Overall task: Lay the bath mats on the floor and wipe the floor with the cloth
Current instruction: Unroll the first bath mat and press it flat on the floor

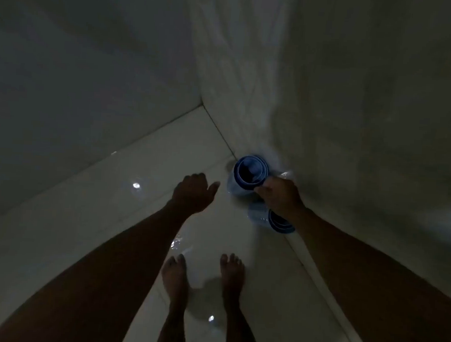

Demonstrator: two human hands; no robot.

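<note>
Both forearms reach down past the lens toward a dim corner, bare feet (202, 275) planted on the glossy tiled floor (83, 228); the right hand (278, 198) is closed around the rim of a rolled blue bath mat (248, 172) standing on end against the wall (354, 125), and a second blue roll (261, 218) lies just below that wrist; the left hand (191, 192) hangs loosely open beside the first roll, holding nothing; no cloth is in sight (the light is poor, so it may be hidden); to do this well I would bring the free hand onto the roll's loose edge, lift it away from the corner, then unroll it flat onto open tiles, minding the wet glints near the toes
</note>
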